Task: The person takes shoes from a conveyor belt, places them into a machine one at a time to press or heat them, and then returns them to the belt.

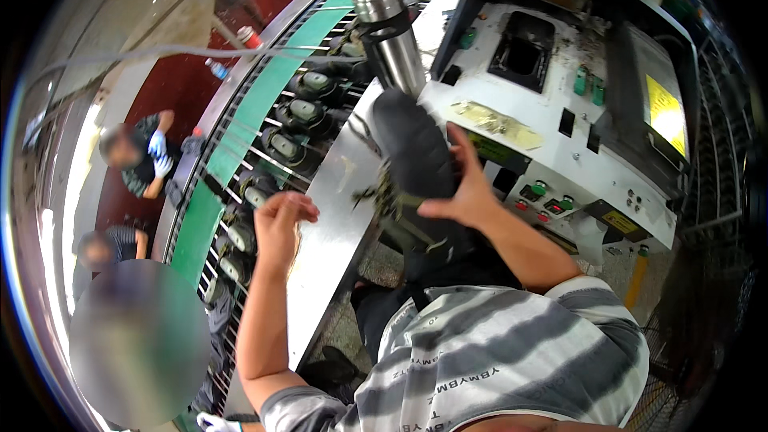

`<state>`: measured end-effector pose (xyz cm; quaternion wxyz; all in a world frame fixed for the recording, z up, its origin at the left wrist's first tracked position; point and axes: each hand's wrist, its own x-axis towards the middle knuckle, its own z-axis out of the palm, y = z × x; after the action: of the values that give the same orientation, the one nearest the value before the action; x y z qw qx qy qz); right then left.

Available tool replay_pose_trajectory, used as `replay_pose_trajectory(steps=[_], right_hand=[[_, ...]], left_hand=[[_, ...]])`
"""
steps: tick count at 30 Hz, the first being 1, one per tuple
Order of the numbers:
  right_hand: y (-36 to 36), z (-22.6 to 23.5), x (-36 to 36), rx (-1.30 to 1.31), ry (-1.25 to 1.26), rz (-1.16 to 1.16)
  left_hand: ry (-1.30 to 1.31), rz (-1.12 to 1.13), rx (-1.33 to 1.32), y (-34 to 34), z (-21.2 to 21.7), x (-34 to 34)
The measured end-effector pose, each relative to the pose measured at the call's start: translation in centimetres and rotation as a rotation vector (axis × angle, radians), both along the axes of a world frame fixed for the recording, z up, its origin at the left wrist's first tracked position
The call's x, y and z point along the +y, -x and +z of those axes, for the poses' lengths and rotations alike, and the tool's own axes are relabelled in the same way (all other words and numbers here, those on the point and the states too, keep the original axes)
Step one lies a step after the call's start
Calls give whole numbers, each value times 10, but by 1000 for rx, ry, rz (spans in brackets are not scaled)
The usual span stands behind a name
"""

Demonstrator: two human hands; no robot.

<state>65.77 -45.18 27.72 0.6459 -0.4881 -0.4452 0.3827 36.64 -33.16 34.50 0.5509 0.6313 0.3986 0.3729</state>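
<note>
A dark shoe point(416, 148), its black, ridged surface turned up, is tilted in front of my body. My right hand point(468, 192) grips its right side, with the thumb laid across it. Loose olive laces or straps point(386, 196) hang along the shoe's left side. Off to the left, above the metal table's edge, my left hand point(282, 220) is raised with its fingers curled in. Whatever lies inside those fingers, if anything, is too small to make out. The hand is apart from the shoe.
A steel flask point(392, 40) stands on the metal table point(340, 180) beyond the shoe. To the right is a white machine point(552, 112) with buttons. Left of the table, a roller conveyor point(272, 104) carries several dark shoes point(292, 148). Several people point(144, 152) are on its far side.
</note>
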Motion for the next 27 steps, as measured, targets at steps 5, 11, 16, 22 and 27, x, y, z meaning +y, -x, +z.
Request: replay_pose_trajectory(steps=[5, 11, 16, 22, 27], right_hand=[[-161, 2, 39, 74, 130, -546], [-344, 32, 117, -297, 299, -979], [-468, 0, 189, -672, 809, -1059], [-397, -13, 242, -766, 1297, -978], [-383, -7, 234, -709, 1312, -1006]], left_hand=[[91, 175, 89, 36, -149, 22], [-113, 773, 376, 131, -333, 3], [-130, 750, 782, 101, -300, -8], [-165, 798, 851, 108, -296, -11], [-137, 765, 886, 104, -298, -9]])
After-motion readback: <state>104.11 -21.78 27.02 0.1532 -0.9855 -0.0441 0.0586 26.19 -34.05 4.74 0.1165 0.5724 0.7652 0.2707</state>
